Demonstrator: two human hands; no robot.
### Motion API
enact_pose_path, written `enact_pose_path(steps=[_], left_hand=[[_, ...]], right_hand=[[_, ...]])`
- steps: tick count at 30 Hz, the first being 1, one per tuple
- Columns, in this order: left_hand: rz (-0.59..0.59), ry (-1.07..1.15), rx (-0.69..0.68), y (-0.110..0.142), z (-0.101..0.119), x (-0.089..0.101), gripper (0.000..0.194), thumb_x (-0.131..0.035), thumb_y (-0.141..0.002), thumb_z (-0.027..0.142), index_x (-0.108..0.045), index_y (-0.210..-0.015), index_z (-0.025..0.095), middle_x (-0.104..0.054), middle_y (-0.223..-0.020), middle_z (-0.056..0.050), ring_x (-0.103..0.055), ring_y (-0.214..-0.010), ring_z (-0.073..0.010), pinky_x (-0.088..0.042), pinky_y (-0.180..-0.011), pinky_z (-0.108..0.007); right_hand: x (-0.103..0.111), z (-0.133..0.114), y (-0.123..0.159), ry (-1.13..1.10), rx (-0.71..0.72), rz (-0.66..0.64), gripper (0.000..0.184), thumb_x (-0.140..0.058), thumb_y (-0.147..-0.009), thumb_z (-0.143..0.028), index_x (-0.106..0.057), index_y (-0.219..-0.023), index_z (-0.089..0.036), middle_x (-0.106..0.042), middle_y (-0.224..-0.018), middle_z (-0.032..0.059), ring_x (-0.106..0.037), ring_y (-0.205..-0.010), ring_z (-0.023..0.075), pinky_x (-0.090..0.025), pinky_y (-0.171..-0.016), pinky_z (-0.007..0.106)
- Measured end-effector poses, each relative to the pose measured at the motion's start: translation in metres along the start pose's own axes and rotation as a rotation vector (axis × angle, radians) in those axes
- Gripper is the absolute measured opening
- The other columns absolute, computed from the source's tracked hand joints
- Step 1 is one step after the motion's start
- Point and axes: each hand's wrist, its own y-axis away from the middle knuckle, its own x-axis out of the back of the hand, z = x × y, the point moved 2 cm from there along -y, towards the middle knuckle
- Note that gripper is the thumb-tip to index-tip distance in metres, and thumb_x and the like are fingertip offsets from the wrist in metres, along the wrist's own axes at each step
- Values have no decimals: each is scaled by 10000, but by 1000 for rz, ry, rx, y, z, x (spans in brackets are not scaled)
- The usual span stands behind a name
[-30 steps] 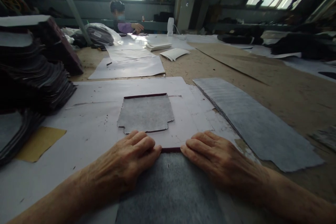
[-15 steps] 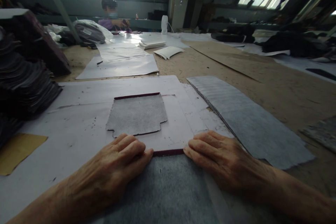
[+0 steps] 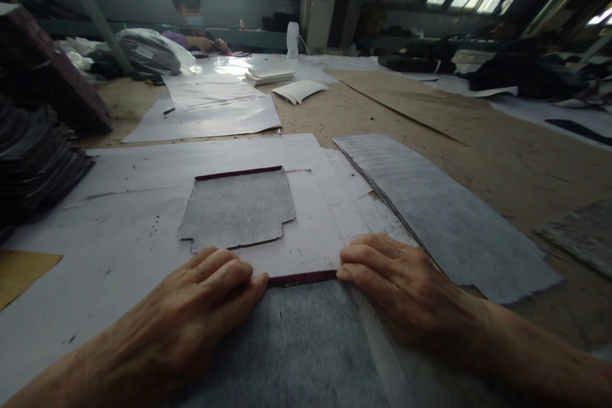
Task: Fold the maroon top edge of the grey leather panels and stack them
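A grey fabric piece (image 3: 296, 344) lies close to me, its far edge folded over into a narrow dark maroon strip. My left hand (image 3: 205, 306) is closed with curled fingers, thumb and fingertips pinching the left end of that fold. At the right end, my right hand (image 3: 396, 293) is likewise closed, its fingertips pressed on the fold. Just beyond my hands a second grey piece (image 3: 241, 207) lies flat on white paper (image 3: 134, 217), with a maroon folded strip along its far edge and notched near corners.
A stack of long grey sheets (image 3: 459, 223) lies to the right. Dark stacked pieces (image 3: 38, 159) stand at the left, near a yellow sheet (image 3: 26, 274). White papers (image 3: 205, 108) and cards (image 3: 301, 90) lie farther back. Across the table sits another person (image 3: 189, 25).
The view has shifted slightly, moving the table things left. My hands are a little farther apart along the fold, with more of the maroon strip showing between them.
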Motion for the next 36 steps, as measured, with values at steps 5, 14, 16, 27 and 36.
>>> enact_pose_path(steps=[5,14,16,27,36], left_hand=[[-20,-27,17,-1,2,2,341,-317,-878,28,-469,-1178,84,-520,-886,-78,-459,-775,-155,-402,-720,-311],[-144,-61,51,-4,2,3,306,-316,-872,46,-495,-1114,104,-488,-843,-65,-420,-759,-173,-388,-719,-353],[-145,-71,52,-3,2,2,291,-329,-875,60,-500,-1105,108,-487,-852,-62,-413,-765,-173,-391,-724,-359],[-149,-108,11,-5,4,6,242,-325,-897,100,-518,-1038,61,-494,-852,-73,-418,-774,-189,-398,-708,-373],[-136,-113,13,-5,5,4,230,-328,-893,94,-557,-871,79,-489,-815,-66,-404,-746,-179,-407,-683,-356]], right_hand=[[1,1,2,-19,-11,-32,240,-340,-851,-10,-557,-921,-85,-563,-921,105,-478,-858,182,-446,-756,354],[14,-2,-7,-99,-308,-47,175,-467,-832,-107,-612,-752,-163,-581,-883,45,-562,-755,125,-471,-665,234],[13,-1,-12,-93,-434,20,157,-519,-791,-113,-584,-659,-169,-589,-810,23,-569,-693,117,-474,-629,225],[-31,-53,-37,121,-82,55,294,-345,-837,-22,-620,-939,-52,-574,-797,110,-493,-737,204,-491,-654,352],[-29,-51,-55,140,-139,99,297,-341,-779,-25,-624,-790,-114,-553,-718,83,-474,-695,195,-432,-620,327]])
